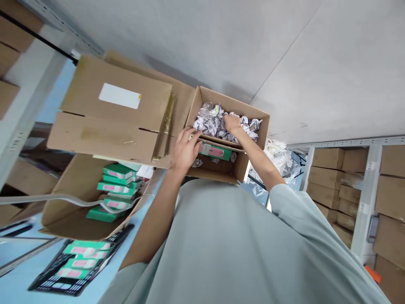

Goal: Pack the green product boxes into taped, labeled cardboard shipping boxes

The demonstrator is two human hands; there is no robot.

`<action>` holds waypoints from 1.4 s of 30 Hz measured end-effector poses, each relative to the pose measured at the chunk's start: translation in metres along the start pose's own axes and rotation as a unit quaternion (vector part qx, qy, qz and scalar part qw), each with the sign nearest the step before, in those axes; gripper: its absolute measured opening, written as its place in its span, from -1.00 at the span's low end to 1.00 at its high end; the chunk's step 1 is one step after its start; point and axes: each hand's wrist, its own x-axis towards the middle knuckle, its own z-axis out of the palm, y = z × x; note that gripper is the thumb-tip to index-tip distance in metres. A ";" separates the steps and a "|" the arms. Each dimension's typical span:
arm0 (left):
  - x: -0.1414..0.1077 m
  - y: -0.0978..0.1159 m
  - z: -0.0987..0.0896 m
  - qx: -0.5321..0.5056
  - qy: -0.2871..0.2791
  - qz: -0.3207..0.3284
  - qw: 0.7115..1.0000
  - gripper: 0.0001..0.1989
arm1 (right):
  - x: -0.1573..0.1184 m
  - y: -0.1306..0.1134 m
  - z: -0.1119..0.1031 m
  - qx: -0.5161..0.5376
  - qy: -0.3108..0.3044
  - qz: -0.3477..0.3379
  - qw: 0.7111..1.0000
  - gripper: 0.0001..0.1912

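Note:
A cardboard box (232, 96) holds crumpled paper (215, 125) and some clear plastic. My right hand (232, 122) is inside it with fingers curled into the paper; the fingertips are hidden. My left hand (184, 148) lies at the box's near left corner, fingers bent over the rim and thumb beside the near flap. Closer to my body, a second opened cardboard space (218, 169) shows a green-and-pink carton (217, 151) and a few paper scraps. Whether it belongs to the same box, I cannot tell.
Flattened cardboard (117, 109) stands at the left. Below it, an open carton (60, 215) holds several green boxes, and a black crate (41, 270) holds more. White plastic bags (278, 156) lie right of the box. Shelves (363, 202) with cartons stand at the right, beside a grey wall (268, 50).

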 end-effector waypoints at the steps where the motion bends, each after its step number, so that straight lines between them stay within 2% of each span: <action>1: 0.000 0.000 -0.001 -0.002 0.000 0.000 1.000 -0.55 | -0.003 0.001 -0.001 -0.007 -0.025 -0.002 1.000 -0.73; 3: -0.001 0.001 -0.001 -0.008 -0.001 0.000 1.000 -0.55 | -0.013 0.004 -0.009 -0.022 -0.063 0.003 0.998 -0.69; 6: -0.004 0.000 0.001 -0.017 0.002 0.003 1.000 -0.54 | -0.044 0.013 -0.030 -0.006 -0.035 -0.003 0.999 -0.57; 9: -0.008 -0.002 0.003 -0.023 0.010 0.010 1.000 -0.53 | -0.102 0.025 -0.054 0.086 0.051 0.001 0.995 -0.61; 12: -0.011 -0.004 0.002 -0.025 0.012 0.012 1.000 -0.54 | -0.179 0.032 -0.064 0.206 0.106 0.001 0.973 -0.67; 14: -0.010 -0.005 0.001 -0.021 0.007 0.014 1.000 -0.55 | -0.226 0.030 -0.059 0.268 0.115 0.009 0.956 -0.70; 16: -0.008 -0.005 0.000 -0.016 0.006 0.017 1.000 -0.55 | -0.258 0.023 -0.045 0.297 0.093 0.030 0.950 -0.70; 19: -0.004 -0.004 -0.002 -0.007 0.007 0.021 1.000 -0.54 | -0.275 0.009 -0.017 0.287 0.041 0.077 0.954 -0.71; 22: -0.004 -0.002 -0.002 0.000 0.002 0.020 1.000 -0.53 | -0.263 -0.005 0.003 0.237 0.016 0.112 0.965 -0.70; 25: -0.005 -0.003 -0.002 0.004 -0.002 0.020 1.000 -0.53 | -0.247 -0.015 0.008 0.181 0.010 0.139 0.973 -0.66; 31: -0.006 -0.005 0.002 0.010 0.013 0.022 1.000 -0.53 | -0.211 -0.015 -0.022 0.152 0.025 0.074 0.985 -0.68; 33: -0.005 -0.005 0.003 0.016 0.014 0.024 0.999 -0.52 | -0.181 -0.014 -0.035 0.119 0.022 0.058 0.991 -0.66; 36: -0.004 -0.004 0.003 0.025 0.017 0.024 0.999 -0.52 | -0.117 -0.018 -0.043 0.050 -0.015 0.023 0.998 -0.61; 39: -0.004 -0.004 0.005 0.031 0.021 0.019 0.999 -0.53 | -0.049 -0.034 -0.034 -0.020 -0.098 -0.003 0.995 -0.43; 40: -0.005 -0.004 0.005 0.033 0.021 0.017 0.999 -0.53 | -0.030 -0.041 -0.027 -0.039 -0.137 -0.007 0.990 -0.34; 42: -0.005 -0.004 0.006 0.035 0.021 0.012 0.999 -0.54 | 0.000 -0.056 -0.011 -0.058 -0.187 -0.017 0.980 -0.28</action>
